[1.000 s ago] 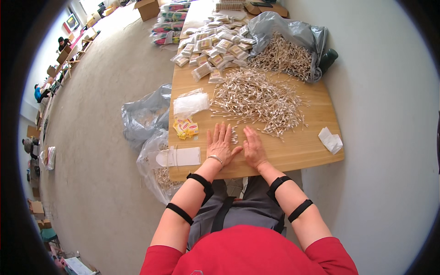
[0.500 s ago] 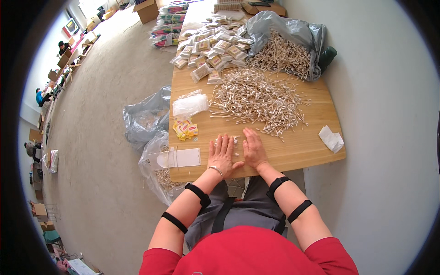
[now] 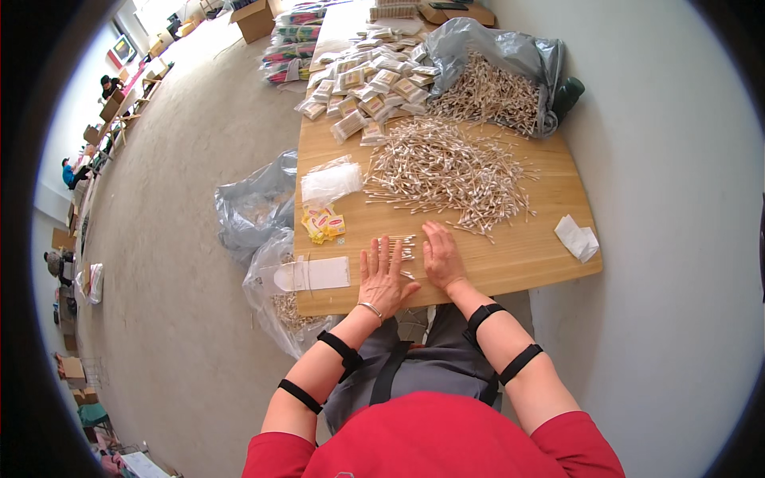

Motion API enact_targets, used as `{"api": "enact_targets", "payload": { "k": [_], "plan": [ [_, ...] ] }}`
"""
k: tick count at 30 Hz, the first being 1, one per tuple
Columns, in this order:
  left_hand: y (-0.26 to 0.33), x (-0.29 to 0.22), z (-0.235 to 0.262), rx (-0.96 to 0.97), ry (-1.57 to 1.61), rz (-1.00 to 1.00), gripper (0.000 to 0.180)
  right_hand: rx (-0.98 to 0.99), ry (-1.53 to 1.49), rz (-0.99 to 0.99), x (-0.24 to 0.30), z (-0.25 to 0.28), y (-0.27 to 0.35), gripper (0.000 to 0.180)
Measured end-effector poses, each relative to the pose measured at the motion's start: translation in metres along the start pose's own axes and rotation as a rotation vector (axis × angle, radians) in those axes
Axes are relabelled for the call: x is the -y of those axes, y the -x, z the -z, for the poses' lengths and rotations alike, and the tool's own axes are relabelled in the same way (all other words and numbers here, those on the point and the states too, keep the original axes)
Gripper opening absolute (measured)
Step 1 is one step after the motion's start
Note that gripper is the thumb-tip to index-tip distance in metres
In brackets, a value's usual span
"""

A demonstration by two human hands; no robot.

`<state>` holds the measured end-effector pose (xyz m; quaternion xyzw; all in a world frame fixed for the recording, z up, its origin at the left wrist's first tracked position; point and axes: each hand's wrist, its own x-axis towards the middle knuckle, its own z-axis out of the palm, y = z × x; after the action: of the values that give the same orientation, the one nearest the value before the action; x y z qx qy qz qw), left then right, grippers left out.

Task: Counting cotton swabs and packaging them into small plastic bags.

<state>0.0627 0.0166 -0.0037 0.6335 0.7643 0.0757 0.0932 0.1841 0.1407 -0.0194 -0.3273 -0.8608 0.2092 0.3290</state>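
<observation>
Near the front edge of the wooden table, a small row of cotton swabs lies between my hands. My left hand rests flat over the left ends of these swabs, fingers apart. To their right, my right hand lies with its fingers stretched forward and its edge along the tabletop, a small gap from the white tips. Beyond both hands spreads a big loose heap of cotton swabs. Left of my left hand are a white card, several yellow printed labels and a stack of clear plastic bags.
Filled swab packets pile up at the far left of the table. A grey plastic bag spills swabs at the far right. A folded white tissue lies near the right edge. Plastic bags stand beside the table's left edge.
My left hand has shifted slightly left, and its fingers have spread more. More of the swab row now shows between my hands. The right hand has stayed almost in place.
</observation>
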Motion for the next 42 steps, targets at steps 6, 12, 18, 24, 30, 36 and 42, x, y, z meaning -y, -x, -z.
{"api": "enact_targets", "payload": {
  "k": [6,12,18,24,30,36,42],
  "plan": [
    [-0.010,0.004,0.005,0.093,-0.004,-0.005,0.097,0.017,0.020,0.002,0.003,0.001,0.001,0.033],
    [-0.037,-0.006,0.010,0.113,-0.109,0.125,0.098,0.017,0.024,0.012,0.001,0.001,-0.002,0.032],
    [-0.043,0.011,0.007,-0.157,0.091,0.062,0.097,-0.006,-0.019,0.006,0.001,0.002,-0.003,0.032],
    [-0.041,0.012,-0.003,-0.202,0.287,-0.065,0.079,-0.013,-0.062,-0.014,0.001,0.004,-0.002,0.033],
    [-0.036,0.017,-0.019,-0.602,0.739,0.128,0.053,-0.038,-0.387,-0.271,0.004,0.007,-0.006,0.037],
    [-0.039,0.032,-0.034,-0.769,1.227,0.310,0.038,-0.081,-0.539,-0.331,0.030,-0.029,-0.018,0.042],
    [-0.038,0.033,-0.026,-0.666,1.474,0.295,0.044,0.148,-0.108,-0.081,0.035,-0.034,-0.009,0.055]
  ]
}}
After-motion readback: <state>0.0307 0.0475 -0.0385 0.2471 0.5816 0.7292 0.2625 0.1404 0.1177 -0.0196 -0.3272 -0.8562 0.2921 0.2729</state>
